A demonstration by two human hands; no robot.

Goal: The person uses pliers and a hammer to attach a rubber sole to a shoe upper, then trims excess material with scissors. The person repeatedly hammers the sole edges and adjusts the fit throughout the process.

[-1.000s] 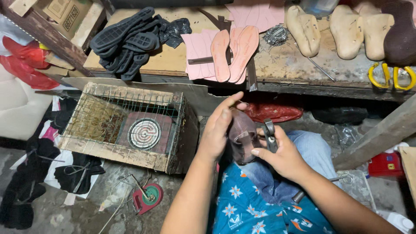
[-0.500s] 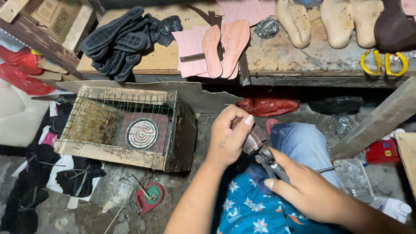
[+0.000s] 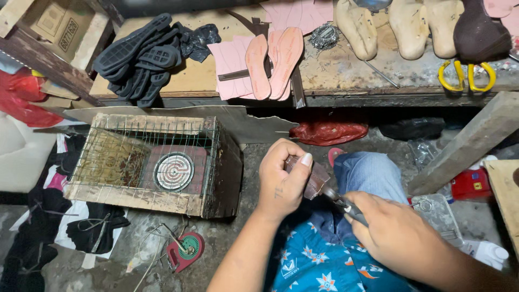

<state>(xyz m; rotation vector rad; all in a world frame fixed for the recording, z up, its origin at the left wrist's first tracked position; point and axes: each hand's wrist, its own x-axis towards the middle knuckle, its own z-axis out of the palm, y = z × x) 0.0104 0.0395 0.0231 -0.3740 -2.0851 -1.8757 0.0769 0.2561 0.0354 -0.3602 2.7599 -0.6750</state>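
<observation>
A small dark brown piece of leather [image 3: 313, 176] is held in the lower middle of the frame, above the person's lap, by the left hand [image 3: 282, 181], whose fingers are curled closed around it with the thumb pressed on its top edge. The right hand [image 3: 397, 235], lower right, is closed around the dark handle of a knife [image 3: 341, 204], whose tip is laid against the lower edge of the leather. For a clean cut, it is judged that the leather should be gripped firmly near the blade, the thumb kept clear of the edge, and the knife drawn in short, controlled strokes away from the holding fingers. To the left of centre, a wooden crate [image 3: 138, 197] covered with wire mesh is seen on the floor; a round electric coil heater [image 3: 173, 172] is set inside it, and nothing else inside can be made out. At the upper left, a cardboard box [image 3: 54, 21] is visible, its contents hidden. Along the top, a workbench [image 3: 346, 70] carries black rubber soles [image 3: 138, 57], pink insoles [image 3: 273, 59], pale wooden shoe forms [image 3: 357, 27] and yellow-handled scissors [image 3: 467, 75].
</observation>
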